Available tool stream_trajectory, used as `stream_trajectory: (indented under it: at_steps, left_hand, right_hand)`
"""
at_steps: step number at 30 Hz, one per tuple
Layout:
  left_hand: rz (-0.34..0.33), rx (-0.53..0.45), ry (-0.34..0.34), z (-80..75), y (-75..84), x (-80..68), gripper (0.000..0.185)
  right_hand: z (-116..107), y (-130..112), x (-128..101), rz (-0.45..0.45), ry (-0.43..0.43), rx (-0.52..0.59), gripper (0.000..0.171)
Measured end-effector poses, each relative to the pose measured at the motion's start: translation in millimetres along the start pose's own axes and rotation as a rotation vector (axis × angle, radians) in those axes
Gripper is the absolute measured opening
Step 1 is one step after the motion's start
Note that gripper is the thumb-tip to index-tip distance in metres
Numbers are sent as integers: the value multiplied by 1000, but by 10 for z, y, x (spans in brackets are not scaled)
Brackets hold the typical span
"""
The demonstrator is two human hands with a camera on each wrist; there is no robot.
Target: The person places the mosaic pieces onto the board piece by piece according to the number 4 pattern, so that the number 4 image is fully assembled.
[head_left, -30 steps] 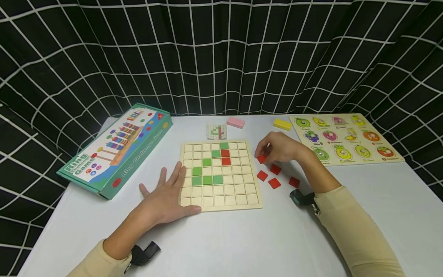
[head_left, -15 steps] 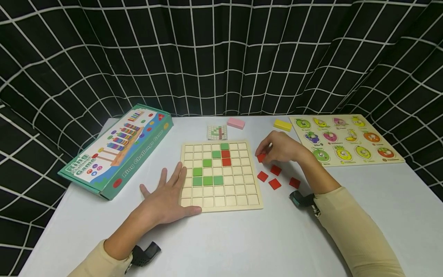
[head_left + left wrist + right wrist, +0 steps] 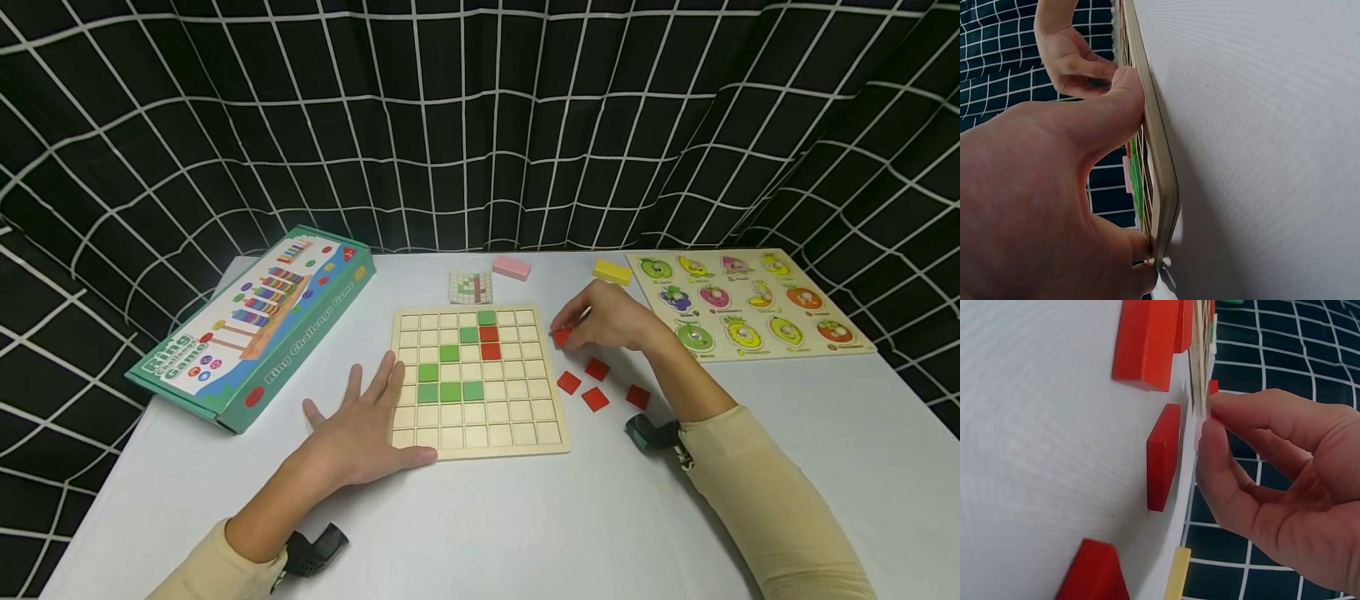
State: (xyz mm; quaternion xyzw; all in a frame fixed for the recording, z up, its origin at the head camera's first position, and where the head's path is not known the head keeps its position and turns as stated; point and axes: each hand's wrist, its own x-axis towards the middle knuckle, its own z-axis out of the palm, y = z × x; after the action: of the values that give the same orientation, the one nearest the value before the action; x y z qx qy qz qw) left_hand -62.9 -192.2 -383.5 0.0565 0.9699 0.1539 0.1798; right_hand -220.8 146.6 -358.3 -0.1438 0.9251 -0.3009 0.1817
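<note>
A wooden grid board [image 3: 477, 433] lies at the table's middle, with several green tiles [image 3: 449, 390] and two red tiles [image 3: 489, 341] set in its squares. My left hand [image 3: 358, 432] lies flat on the table, fingers straight, thumb along the board's near left edge [image 3: 1159, 181]. My right hand [image 3: 611, 318] pinches one red tile [image 3: 562, 336] between thumb and fingers, just right of the board; the same red tile [image 3: 1212, 389] shows in the right wrist view. Several loose red tiles [image 3: 596, 397] lie on the table below that hand.
A green game box [image 3: 255, 321] lies at the left. A fruit peg puzzle [image 3: 750, 302] sits at the far right. A pattern card [image 3: 471, 286], a pink block [image 3: 512, 267] and a yellow block [image 3: 612, 271] lie behind the board. A black gridded cloth surrounds the table.
My right hand has lifted the pinched red tile slightly off the table and drifted a little toward the board. The left hand has stayed still.
</note>
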Motion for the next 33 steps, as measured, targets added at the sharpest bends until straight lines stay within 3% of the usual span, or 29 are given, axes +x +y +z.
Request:
stream_trajectory:
  at_steps: [13,33]
  left_hand:
    - [1,-1,-4,-11,5,-16,126]
    - [-5,-10,-6,-11,15,-13,125]
  right_hand:
    - [21,-61,-18,-17,51,32,27]
    - [76,-169,-38,-3,35,109,29]
